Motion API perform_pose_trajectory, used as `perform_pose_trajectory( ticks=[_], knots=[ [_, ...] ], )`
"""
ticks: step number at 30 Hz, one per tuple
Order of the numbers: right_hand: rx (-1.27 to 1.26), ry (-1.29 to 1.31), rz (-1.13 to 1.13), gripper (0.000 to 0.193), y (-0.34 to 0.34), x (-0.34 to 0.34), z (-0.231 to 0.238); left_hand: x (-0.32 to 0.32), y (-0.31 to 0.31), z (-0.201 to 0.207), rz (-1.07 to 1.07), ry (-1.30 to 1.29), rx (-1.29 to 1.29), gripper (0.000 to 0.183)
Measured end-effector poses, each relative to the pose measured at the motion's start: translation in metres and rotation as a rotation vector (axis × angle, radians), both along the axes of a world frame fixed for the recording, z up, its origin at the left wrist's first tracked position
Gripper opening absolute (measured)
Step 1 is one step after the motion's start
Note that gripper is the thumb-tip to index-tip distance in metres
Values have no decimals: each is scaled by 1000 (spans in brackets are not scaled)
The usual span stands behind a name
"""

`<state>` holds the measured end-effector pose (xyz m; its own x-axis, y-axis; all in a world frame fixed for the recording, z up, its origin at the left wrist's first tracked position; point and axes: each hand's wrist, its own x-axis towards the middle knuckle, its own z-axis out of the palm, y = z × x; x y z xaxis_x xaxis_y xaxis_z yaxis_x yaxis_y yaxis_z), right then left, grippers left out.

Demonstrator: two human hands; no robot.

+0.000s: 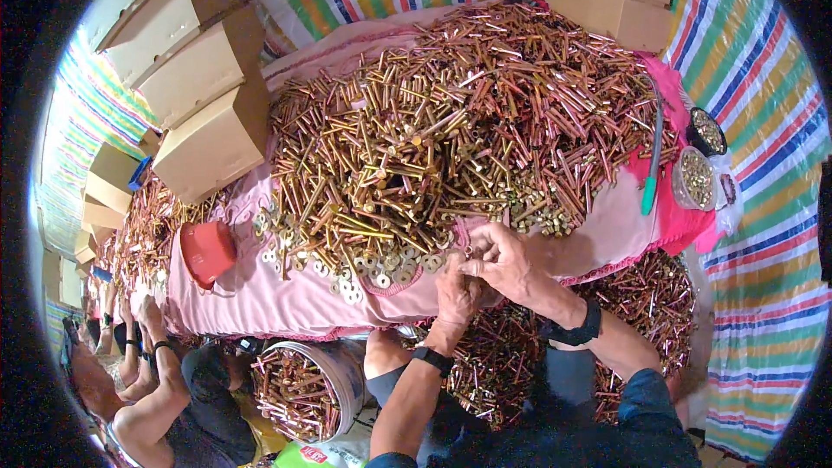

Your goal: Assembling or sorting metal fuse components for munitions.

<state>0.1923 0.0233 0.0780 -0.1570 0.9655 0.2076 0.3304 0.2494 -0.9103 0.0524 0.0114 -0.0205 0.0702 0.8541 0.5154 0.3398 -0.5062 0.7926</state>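
Note:
My left hand (458, 288) and my right hand (504, 262) meet over the near edge of the pink cloth (295, 303). The fingertips of both are pinched together around a small piece that the fingers mostly hide, so its kind does not show. Just beyond them lies a large heap of long brass-coloured and reddish bolts (407, 139). Flat round washers (381, 277) are scattered left of my hands along the heap's near side. Small nuts (555, 218) lie in a cluster to the right of my fingers.
A red plastic tub (208, 253) lies tipped at left, near stacked cardboard boxes (212, 147). A bucket of bolts (299, 394) stands below the cloth. At right are a green-handled tool (650, 191) and a clear tub of small parts (695, 178). Co-workers' arms (160, 373) show at far left.

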Motion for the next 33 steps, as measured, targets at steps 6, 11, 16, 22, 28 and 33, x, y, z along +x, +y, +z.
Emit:
perform_pose_trajectory(
  ticks=[6, 11, 16, 22, 28, 33],
  knots=[
    [319, -179, 106, 24, 11, 8, -4, 4, -2, 0, 16, -14, -116, 23],
    [-124, -255, 99, 21, 10, 8, 8, -3, 0, -5, 37, 89, -12, 19],
    [397, -225, 76, 25, 10, 7, -5, 4, -1, 1, 64, 18, -62, 17],
    [146, -67, -74, 25, 2, 2, 4, 1, 1, 6, 23, 142, 63, 22],
    [379, -354, 98, 25, 8, 18, -2, 4, 0, 4, 13, -34, -10, 19],
    [368, -192, 24, 24, 9, 11, -11, 4, 0, -4, 37, 40, -12, 17]
  ],
)
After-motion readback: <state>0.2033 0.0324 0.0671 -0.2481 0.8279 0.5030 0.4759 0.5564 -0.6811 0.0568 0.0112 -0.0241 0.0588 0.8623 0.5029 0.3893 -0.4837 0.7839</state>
